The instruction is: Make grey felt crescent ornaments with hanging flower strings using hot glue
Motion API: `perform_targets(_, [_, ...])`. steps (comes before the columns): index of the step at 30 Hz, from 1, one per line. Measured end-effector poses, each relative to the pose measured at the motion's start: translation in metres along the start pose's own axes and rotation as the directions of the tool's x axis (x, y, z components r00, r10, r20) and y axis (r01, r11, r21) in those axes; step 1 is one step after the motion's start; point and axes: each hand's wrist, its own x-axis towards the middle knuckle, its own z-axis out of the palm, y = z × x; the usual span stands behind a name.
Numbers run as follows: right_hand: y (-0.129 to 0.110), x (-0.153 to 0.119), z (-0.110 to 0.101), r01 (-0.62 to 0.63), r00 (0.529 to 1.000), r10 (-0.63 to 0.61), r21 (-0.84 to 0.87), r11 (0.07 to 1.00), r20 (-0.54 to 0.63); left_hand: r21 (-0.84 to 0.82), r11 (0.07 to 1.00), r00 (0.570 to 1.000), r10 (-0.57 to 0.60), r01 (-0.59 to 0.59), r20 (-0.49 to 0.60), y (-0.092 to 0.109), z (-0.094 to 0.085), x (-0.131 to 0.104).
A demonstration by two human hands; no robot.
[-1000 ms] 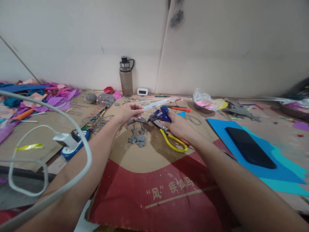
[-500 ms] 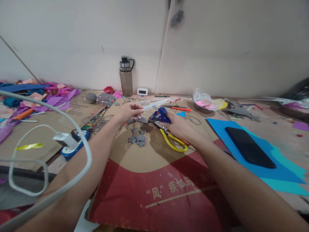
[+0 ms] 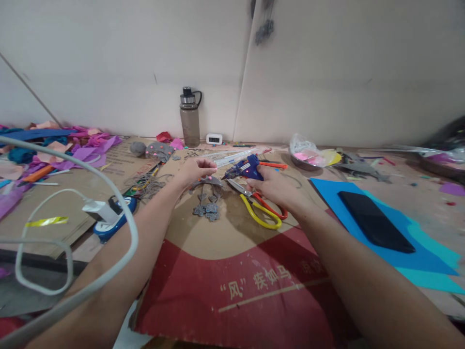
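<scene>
My right hand [image 3: 271,182] is wrapped round a blue hot glue gun [image 3: 249,167], its nozzle pointing left and a small red light showing. My left hand [image 3: 199,170] has thumb and fingers pinched together; what is between them is too small to make out. Just below the left fingers lies a grey arched piece with orange dots [image 3: 207,181], with grey flower-shaped pieces [image 3: 206,211] beneath it. Scissors with one yellow and one red handle [image 3: 259,214] lie under the right hand. Clear sticks [image 3: 236,157] lie behind both hands.
A cardboard sheet [image 3: 232,291] covers the near table. A bottle [image 3: 189,118] and small clock [image 3: 214,139] stand by the wall. Right lies a black phone [image 3: 376,220] on blue sheets [image 3: 327,194]. Left are a power strip [image 3: 112,228], a white cable [image 3: 127,208] and crumpled paper [image 3: 83,145].
My right hand has moved slightly up and right with the glue gun, uncovering more of the scissors and their red handle. My left hand stays nearly in place, still pinched.
</scene>
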Motion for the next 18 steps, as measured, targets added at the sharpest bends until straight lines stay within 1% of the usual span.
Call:
perform_targets(5, [0.001, 0.003, -0.001, -0.03, 0.999, 0.031, 0.04, 0.999, -0.016, 0.102, 0.994, 0.999, 0.034, -0.035, 0.014, -0.002, 0.003, 0.0])
perform_targets(10, [0.006, 0.006, -0.002, -0.083, 0.996, 0.085, 0.126, 0.988, -0.008, 0.306, 0.948, 0.995, 0.074, -0.09, 0.063, -0.005, 0.007, 0.003])
perform_targets(14, [0.012, 0.008, 0.002, -0.064, 0.997, 0.069, 0.191, 0.98, -0.021, 0.466, 0.872, 0.986, 0.102, -0.153, 0.132, 0.0, 0.012, 0.003])
perform_targets(18, [0.014, 0.008, 0.004, -0.013, 0.999, 0.02, 0.156, 0.988, -0.048, 0.548, 0.816, 0.981, 0.122, -0.184, 0.148, 0.004, 0.016, 0.002])
